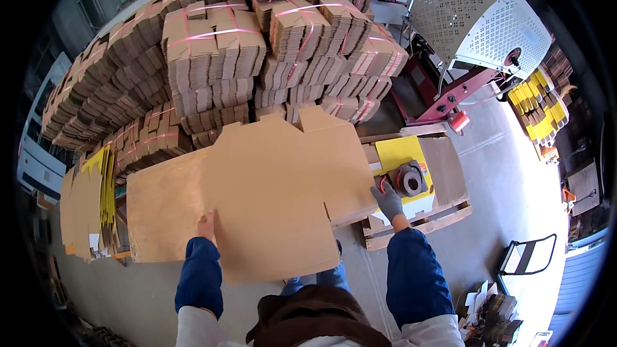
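A large flat die-cut cardboard sheet (283, 193), plain brown with slots and flaps, lies in front of me, partly on a light wooden board (164, 209). My left hand (207, 226), bare, is closed on the sheet's left edge. In a grey glove, my right hand (388, 204) is closed at the sheet's right edge; its underside fingers are hidden. Just beyond that glove are a roll of dark tape (410, 182) and a small red curved item, both on a yellow and white printed cardboard piece (397, 151).
Bundled cardboard stacks (215, 45) rise in front. A wooden pallet (421, 226) carries cardboard at right. Beyond it stands a maroon machine with a perforated white cover (479, 19). Yellow-edged sheets (106, 177) stand at left; a hand truck (528, 256) and scrap cardboard (491, 315) are at lower right.
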A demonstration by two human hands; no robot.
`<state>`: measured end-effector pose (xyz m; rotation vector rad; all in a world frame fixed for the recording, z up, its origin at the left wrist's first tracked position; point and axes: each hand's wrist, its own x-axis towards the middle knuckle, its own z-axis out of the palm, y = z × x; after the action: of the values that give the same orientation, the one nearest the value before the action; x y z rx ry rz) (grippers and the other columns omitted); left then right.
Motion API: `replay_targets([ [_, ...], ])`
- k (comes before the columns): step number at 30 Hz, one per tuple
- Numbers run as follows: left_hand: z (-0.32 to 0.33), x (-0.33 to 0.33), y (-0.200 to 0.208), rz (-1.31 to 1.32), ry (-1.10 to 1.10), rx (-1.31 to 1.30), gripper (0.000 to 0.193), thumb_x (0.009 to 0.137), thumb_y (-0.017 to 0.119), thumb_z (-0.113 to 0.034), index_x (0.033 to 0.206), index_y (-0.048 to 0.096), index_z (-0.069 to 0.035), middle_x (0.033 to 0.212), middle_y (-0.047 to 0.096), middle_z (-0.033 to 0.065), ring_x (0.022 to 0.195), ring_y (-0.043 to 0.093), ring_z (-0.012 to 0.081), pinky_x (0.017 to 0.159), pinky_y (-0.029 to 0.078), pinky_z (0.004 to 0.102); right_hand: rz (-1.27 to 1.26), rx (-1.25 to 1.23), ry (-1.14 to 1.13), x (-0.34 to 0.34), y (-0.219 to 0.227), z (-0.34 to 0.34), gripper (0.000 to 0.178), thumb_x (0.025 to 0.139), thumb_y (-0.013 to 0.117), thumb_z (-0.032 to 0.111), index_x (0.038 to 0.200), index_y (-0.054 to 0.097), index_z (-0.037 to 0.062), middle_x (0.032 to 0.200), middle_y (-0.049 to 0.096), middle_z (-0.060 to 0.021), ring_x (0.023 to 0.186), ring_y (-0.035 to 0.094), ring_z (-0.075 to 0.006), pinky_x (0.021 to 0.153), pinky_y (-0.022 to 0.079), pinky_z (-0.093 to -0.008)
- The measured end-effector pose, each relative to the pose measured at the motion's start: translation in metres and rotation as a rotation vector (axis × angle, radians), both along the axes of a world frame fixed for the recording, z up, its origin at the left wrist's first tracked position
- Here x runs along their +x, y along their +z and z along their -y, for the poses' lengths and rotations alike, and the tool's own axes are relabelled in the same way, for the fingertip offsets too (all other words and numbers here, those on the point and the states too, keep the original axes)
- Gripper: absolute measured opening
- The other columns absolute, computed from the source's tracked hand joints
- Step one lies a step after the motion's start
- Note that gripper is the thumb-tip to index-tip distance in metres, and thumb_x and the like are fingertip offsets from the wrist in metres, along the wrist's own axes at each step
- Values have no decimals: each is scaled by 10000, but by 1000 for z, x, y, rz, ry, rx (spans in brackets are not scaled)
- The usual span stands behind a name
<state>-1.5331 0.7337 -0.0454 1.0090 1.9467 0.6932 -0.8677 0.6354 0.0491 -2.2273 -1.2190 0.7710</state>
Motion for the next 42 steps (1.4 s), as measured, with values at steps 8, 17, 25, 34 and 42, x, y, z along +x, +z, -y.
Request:
replay_targets([
  [8,19,19,61,-21,62,-78,707,969,573,-636,1313,625,-20,1135,710,94,963,673,220,745,523,310,-645,-126,29,20,-42,-83,830,949,630,593,1457,485,-46,1310,653,-186,1134,645,-239,955,514,-330],
  [17,24,44,50,46,105,-250,672,1006,500,-643,1334,631,-72,1202,694,58,1048,642,193,808,522,368,-654,-30,19,38,-52,-66,811,933,648,583,1419,519,-53,1241,691,-257,1165,677,-321,990,511,-383],
  [25,15,67,62,-39,105,-155,681,1011,645,-349,1532,389,7,1300,644,120,1098,613,205,891,507,318,-670,-91,87,56,-47,-70,828,949,624,584,1482,449,-25,1286,667,-262,1208,653,-344,1004,504,-391],
  [34,2,53,61,-454,-144,147,655,991,644,-248,1531,384,15,1511,492,203,1403,462,328,1150,368,388,-637,-112,98,47,-44,-88,844,958,608,574,1513,406,-29,1341,635,-271,1239,637,-352,1009,496,-390],
  [42,-21,251,133,-808,-1031,203,712,920,660,-340,1542,410,-98,1646,284,199,1535,239,379,1201,130,667,-949,-184,-39,56,-29,-95,730,948,693,507,1391,554,-56,1228,681,-142,1048,657,-208,909,527,-319],
])
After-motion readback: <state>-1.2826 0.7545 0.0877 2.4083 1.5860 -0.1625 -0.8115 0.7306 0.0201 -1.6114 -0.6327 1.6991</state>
